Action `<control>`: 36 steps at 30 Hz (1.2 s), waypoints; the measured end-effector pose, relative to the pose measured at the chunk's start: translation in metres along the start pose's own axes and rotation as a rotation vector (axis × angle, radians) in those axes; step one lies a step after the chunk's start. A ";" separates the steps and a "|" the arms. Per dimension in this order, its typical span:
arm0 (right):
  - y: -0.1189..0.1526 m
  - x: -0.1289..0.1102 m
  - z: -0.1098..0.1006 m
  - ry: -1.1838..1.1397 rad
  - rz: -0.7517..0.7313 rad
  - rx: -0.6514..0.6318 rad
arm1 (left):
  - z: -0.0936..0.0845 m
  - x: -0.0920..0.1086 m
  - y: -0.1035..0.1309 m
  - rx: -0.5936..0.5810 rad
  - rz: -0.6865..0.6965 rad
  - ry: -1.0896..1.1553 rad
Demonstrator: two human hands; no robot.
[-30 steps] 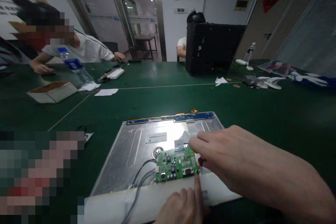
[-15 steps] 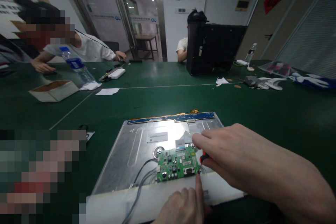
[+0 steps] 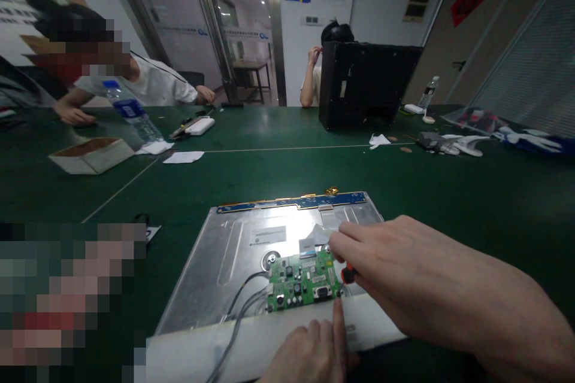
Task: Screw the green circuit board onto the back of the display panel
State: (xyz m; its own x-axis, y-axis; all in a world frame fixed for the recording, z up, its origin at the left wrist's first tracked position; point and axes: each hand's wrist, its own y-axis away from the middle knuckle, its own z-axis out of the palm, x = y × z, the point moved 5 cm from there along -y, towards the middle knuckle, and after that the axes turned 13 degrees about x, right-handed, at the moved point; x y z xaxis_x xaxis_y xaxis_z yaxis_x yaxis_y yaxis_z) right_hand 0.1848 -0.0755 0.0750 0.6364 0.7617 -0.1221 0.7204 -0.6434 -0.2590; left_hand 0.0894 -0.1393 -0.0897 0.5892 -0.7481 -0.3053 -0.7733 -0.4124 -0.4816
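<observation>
A green circuit board (image 3: 299, 282) rests on the silver metal back of a display panel (image 3: 202, 287). My right hand (image 3: 381, 269) is closed round a screwdriver (image 3: 348, 274) with a red-and-black handle, mostly covered by the fingers. Its tip is close to the board's lower right corner. From below, my left hand (image 3: 309, 350) stretches its index finger to that same corner, the other fingers curled. Grey cables (image 3: 240, 335) run from the board's left side. A flat ribbon cable (image 3: 308, 246) joins its upper edge. White film (image 3: 193, 350) covers the panel's near edge.
A small open box (image 3: 92, 158), a water bottle (image 3: 132, 111) and paper (image 3: 184, 157) lie at the left. Across the green table (image 3: 278, 170) stands a black monitor-like case (image 3: 371, 84). Gloves (image 3: 462, 145) lie at the right. Two people sit opposite.
Both hands stay almost in place at the board's corner; my right hand has tilted slightly. Across the table, the person behind the black case has raised a hand to the head.
</observation>
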 end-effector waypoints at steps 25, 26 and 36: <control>-0.003 0.003 -0.002 0.046 0.016 0.063 | 0.000 -0.002 0.001 0.013 -0.009 0.027; -0.002 0.002 -0.002 0.035 0.021 0.054 | 0.000 -0.002 0.001 0.007 -0.006 0.030; 0.003 -0.004 -0.003 -0.029 -0.028 0.002 | 0.003 -0.002 0.002 -0.012 -0.037 0.040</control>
State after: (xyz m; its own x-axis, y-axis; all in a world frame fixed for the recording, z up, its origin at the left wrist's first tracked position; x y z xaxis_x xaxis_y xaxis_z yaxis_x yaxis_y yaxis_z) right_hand 0.1855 -0.0802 0.0778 0.6076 0.7813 -0.1426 0.7374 -0.6216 -0.2642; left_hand 0.0870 -0.1369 -0.0927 0.6075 -0.7524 -0.2546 -0.7542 -0.4459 -0.4820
